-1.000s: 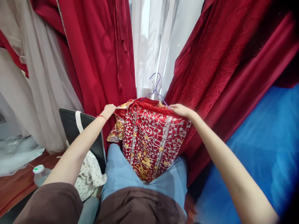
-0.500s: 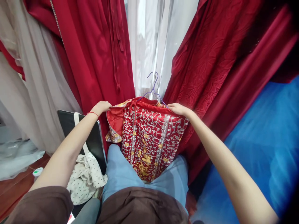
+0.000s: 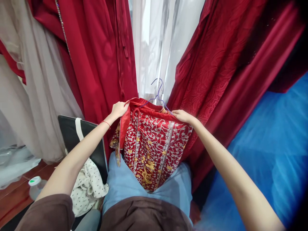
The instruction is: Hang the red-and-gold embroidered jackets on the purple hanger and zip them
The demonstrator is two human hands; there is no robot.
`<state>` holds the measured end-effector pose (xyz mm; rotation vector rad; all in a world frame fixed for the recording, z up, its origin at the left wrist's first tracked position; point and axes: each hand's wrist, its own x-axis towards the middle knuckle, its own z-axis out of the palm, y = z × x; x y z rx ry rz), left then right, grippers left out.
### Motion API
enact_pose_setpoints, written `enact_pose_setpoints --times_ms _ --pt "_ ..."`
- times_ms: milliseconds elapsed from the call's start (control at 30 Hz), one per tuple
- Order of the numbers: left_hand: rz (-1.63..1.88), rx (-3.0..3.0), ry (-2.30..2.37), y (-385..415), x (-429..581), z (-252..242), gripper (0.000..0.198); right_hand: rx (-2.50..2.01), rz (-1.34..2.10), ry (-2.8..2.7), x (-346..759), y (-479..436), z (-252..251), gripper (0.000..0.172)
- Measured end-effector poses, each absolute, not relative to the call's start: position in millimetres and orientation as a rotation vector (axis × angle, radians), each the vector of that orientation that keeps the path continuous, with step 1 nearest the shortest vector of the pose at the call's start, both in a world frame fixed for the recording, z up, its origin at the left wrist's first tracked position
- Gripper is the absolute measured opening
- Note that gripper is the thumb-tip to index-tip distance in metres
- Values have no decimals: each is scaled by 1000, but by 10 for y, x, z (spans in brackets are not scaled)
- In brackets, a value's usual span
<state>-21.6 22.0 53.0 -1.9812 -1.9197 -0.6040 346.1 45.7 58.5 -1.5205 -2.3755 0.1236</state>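
Apart, both hands (image 3: 119,109) (image 3: 182,116) on garment (image 3: 154,141)

Ahead of my remote camera, a garment (image 3: 149,144) is between the wearer's knees (image 3: 116,170), a hanger (image 3: 157,96) rising from its top edge. The left hand (image 3: 119,109) is at the garment's top left corner, the right hand (image 3: 182,115) at its top right. To my left, a cloth (image 3: 90,181) lies before a panel (image 3: 68,131), a bottle (image 3: 35,186) farther left. Drapery (image 3: 101,57) hangs behind and either side.
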Motion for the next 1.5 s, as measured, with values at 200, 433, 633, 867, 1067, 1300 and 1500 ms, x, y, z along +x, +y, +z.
enact_pose_setpoints --times_ms 200,433,633,867,1067,1300,1500 --pt "78 -2642 -1523 -84 280 508 59 -1520 140 -2271 3494 448 513 45" --pt "-880 -2328 -886 13 1016 756 33 -1363 494 -2217 3407 229 534 40" --pt "-644 -2439 -800 224 1423 815 44 -1275 763 -2111 3483 177 588 26" --pt "-587 -2335 -994 185 1411 926 32 -1371 287 -1882 3478 459 628 36" --pt "-388 -2232 -1110 39 1621 978 41 -1545 -120 -1779 3365 445 642 48" --pt "-302 -2281 -1214 105 1694 1092 25 -1564 -129 -1816 3387 489 590 48" --pt "-477 -2264 -1137 195 1635 1011 26 -1516 95 -1872 3427 585 284 42"
